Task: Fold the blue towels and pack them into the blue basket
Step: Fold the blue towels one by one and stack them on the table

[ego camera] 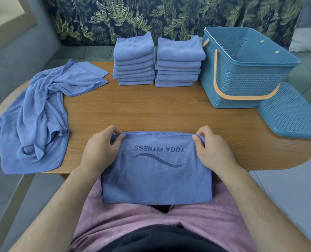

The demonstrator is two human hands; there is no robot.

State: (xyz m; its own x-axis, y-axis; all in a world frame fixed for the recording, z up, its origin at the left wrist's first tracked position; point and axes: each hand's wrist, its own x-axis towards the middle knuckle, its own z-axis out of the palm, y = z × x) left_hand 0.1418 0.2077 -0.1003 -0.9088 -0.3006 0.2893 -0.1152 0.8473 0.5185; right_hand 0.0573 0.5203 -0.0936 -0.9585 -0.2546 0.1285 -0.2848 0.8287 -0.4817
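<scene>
**Q:** Condition of the left hand?
**A:** The left hand pinches the far left corner of the folded blue microfibre towel printed "YOGA FITNESS". The thumb is on top and the fingers are curled behind the hem.

**Q:** And the right hand?
**A:** The right hand grips the far right corner the same way, and the hem is drawn straight between the two hands.

**Q:** Position of that towel?
**A:** Its far hem is over the near rim of the oval wooden table. The rest hangs down onto the person's lap. Whether the hem rests on the wood cannot be told.

**Q:** Other items?
**A:**
- Two stacks of folded blue towels, left and right, stand side by side at the far edge.
- The blue woven-pattern plastic basket with orange handle stands just beside the right stack.
- The blue perforated lid lies by the basket.
- A heap of unfolded blue towels covers the left end.
</scene>
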